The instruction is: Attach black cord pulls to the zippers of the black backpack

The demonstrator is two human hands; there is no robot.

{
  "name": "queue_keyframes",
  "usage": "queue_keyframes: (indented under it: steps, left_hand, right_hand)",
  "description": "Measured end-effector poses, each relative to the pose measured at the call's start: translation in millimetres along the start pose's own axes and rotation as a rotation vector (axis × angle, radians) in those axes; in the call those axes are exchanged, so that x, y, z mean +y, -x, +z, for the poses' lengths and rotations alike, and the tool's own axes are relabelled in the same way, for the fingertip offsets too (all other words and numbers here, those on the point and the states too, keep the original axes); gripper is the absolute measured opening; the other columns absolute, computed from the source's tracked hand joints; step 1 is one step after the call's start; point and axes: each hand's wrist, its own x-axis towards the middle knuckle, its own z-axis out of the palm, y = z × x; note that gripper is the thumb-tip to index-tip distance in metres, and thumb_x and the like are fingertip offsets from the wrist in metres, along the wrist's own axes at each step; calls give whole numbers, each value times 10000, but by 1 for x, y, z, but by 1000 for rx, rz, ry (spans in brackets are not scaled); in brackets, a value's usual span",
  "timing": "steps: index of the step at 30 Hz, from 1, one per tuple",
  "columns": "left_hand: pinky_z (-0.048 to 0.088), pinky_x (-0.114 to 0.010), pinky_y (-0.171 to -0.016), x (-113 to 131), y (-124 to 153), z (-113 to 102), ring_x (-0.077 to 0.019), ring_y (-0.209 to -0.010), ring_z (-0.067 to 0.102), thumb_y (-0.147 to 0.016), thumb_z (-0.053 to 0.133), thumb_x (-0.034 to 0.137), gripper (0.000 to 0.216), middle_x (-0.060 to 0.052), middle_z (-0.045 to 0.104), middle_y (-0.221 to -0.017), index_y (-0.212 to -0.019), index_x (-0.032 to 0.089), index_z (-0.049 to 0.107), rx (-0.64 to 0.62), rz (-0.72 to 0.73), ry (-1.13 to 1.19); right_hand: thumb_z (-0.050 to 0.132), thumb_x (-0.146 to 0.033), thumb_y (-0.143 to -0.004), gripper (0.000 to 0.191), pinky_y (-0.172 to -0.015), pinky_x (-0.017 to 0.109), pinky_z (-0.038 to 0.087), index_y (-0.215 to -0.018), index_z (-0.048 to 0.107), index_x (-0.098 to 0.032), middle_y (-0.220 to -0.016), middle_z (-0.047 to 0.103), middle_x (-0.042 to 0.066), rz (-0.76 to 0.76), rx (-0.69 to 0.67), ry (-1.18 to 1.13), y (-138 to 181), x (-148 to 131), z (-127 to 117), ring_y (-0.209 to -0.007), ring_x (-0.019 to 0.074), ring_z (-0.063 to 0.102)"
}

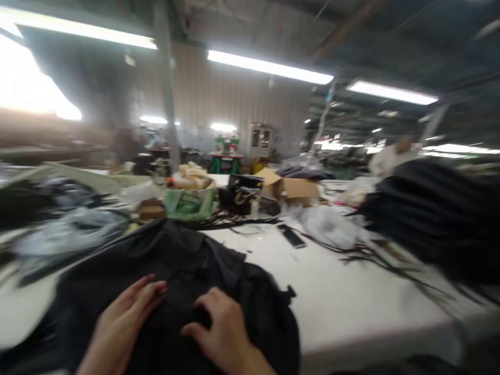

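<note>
A black garment (183, 260) lies spread on the white table (344, 291) right in front of me. My left hand (125, 317) rests flat on it at the lower left, fingers stretched out together. My right hand (221, 325) sits beside it on the same cloth, with its fingers curled down into a fold of the fabric. The picture is smeared by motion.
A phone (292, 237) and thin dark straps (375, 258) lie on the table further back. A green box (190, 202), a cardboard box (291, 188) and plastic bags (328, 225) stand behind. A pile of black cloth (437, 213) rises at the right; a person (390, 156) works beyond it.
</note>
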Motion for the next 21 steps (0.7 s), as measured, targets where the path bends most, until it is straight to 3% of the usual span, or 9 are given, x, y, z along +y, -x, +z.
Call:
queue_keyframes:
  steps: [2, 4, 8, 15, 21]
  left_hand:
    - [689, -382, -872, 10, 2, -34, -265, -924, 819, -585, 1107, 540, 811, -106, 872, -986, -1188, 126, 758, 13, 22, 10]
    - [678, -371, -872, 8, -4, -44, -251, -888, 818, -582, 1093, 576, 856, -145, 880, -998, -1206, 101, 750, 13, 48, 12]
    - [661, -360, -880, -3, -15, -36, -244, -920, 820, -681, 1058, 542, 837, -185, 885, -1054, -1289, 84, 712, 9, 72, 48]
    - [651, -329, -887, -3, -16, -36, -200, -899, 785, -703, 1053, 505, 738, -102, 861, -984, -1242, 117, 730, 36, 117, 125]
    - [631, -297, -831, 1, -24, -34, -186, -839, 765, -688, 1046, 509, 692, -86, 849, -921, -1181, 120, 755, 62, 149, 107]
  right_hand:
    - [970, -497, -884, 384, -917, 350, 592, -1134, 781, -275, -1091, 783, 17, 12, -40, -112, -2, 5, 2, -1023, 259, 753]
    - [944, -446, -910, 363, -890, 362, 574, -1179, 762, -283, -1092, 764, 13, 9, -91, -134, -7, 13, -1, -988, 257, 735]
    - [940, -429, -897, 409, -851, 360, 559, -1228, 740, -298, -1085, 753, -3, 18, -124, -99, -8, 15, -10, -925, 240, 703]
    - [946, -407, -881, 409, -839, 349, 549, -1219, 741, -301, -1073, 747, -6, 45, -138, -66, -7, 11, -8, -908, 228, 685]
    - [711, -364, -1042, 98, -915, 324, 551, -1055, 745, -272, -1125, 727, 22, -55, -145, -118, -6, 9, -13, -1010, 215, 721]
